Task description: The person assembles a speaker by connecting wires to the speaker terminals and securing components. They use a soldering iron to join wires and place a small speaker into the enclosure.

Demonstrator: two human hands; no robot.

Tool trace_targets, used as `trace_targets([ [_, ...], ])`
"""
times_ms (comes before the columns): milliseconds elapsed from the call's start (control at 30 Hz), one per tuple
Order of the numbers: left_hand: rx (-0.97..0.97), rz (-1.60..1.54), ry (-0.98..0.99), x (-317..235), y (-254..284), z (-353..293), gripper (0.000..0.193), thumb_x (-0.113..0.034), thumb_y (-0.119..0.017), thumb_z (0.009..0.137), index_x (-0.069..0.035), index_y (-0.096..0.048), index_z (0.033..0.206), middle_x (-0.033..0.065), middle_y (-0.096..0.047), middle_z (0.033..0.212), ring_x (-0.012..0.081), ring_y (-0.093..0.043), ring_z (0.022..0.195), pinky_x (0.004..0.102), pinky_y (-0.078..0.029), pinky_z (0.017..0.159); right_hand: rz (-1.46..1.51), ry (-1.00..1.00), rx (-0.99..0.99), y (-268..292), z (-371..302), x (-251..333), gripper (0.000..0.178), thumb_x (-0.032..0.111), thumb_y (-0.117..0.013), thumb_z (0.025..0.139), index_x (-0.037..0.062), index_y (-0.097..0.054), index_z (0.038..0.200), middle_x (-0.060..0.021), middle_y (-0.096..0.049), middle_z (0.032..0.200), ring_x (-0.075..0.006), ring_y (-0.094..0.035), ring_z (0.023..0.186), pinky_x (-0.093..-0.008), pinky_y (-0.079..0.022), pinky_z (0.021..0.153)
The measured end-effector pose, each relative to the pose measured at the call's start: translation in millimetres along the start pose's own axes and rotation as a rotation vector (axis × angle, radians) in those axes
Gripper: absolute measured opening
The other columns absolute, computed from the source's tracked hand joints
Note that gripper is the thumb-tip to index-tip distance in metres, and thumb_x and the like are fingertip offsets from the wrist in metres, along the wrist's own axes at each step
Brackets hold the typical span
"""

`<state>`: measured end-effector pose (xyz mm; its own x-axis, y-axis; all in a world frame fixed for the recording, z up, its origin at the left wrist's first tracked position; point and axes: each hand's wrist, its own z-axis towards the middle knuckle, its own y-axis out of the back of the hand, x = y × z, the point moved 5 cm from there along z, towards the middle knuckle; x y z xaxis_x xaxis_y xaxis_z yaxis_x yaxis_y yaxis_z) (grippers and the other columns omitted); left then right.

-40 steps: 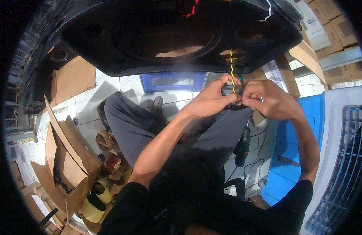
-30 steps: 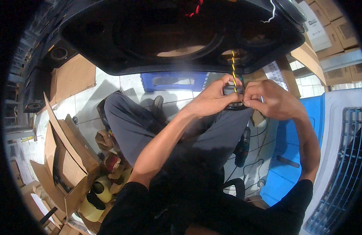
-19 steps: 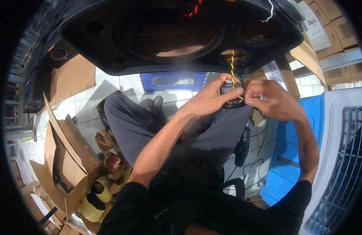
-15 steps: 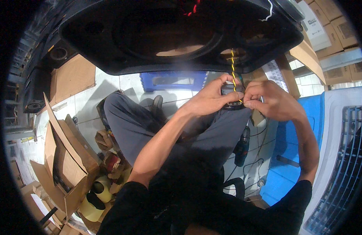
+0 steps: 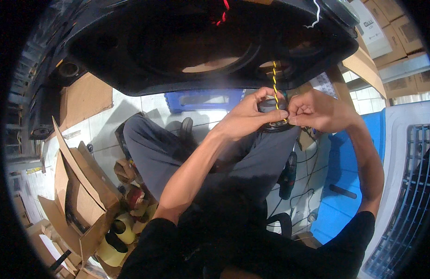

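Observation:
My left hand (image 5: 240, 120) is wrapped round a small round black part (image 5: 272, 106), which looks like a speaker driver, above my right thigh. Its thumb lies across the top, by the end of a twisted yellow-and-black wire (image 5: 275, 83). That wire hangs from a round hole in the black speaker cabinet (image 5: 136, 79). Close against the driver's right edge, my right hand (image 5: 321, 110) has thumb and forefinger pinched together at the wire's end. What lies between those fingertips is too small to make out.
From the cabinet also hang a red wire (image 5: 223, 17) and a white wire (image 5: 316, 16). A blue plastic stool (image 5: 203, 101) stands beyond my legs. On the floor at right lies a power drill (image 5: 288, 176), beside a blue bin (image 5: 347, 172). Open cardboard boxes (image 5: 85, 186) and yellow rolls (image 5: 113, 251) crowd the left.
My right hand has turned slightly, its fingers curling more, with the pinch still at the wire's end. The left hand keeps its hold on the driver. The view has shifted slightly.

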<state>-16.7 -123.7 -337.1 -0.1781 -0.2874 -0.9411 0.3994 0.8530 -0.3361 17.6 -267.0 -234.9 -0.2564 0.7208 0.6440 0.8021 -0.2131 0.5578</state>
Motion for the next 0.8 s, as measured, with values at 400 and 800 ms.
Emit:
trace_targets([
  [400, 0.022, 0.116, -0.017, -5.7, -1.3, -1.1, 0.044, -0.013, -0.074, 0.091, -0.003, -0.059, 0.131, 0.0066, -0.062, 0.123, 0.0153, -0.057, 0.116, 0.0326, -0.046, 0.103, 0.09, -0.092, -0.058, -5.7, -3.2, -2.4, 0.026, 0.018, -0.066, 0.093, -0.0071, -0.068, 0.09, -0.0087, -0.065, 0.069, -0.0152, -0.063, 0.062, -0.0305, -0.049, 0.058],
  [800, 0.021, 0.131, -0.055, -3.0, -2.7, 1.8, 0.047, -0.016, -0.073, 0.092, 0.001, -0.054, 0.131, 0.0056, -0.065, 0.098, 0.0098, -0.059, 0.089, 0.0257, -0.048, 0.076, 0.092, -0.116, -0.134, -7.4, -4.4, -8.7, 0.027, 0.018, -0.065, 0.094, -0.0072, -0.069, 0.086, -0.009, -0.064, 0.067, -0.0152, -0.063, 0.061, -0.0323, -0.049, 0.057],
])
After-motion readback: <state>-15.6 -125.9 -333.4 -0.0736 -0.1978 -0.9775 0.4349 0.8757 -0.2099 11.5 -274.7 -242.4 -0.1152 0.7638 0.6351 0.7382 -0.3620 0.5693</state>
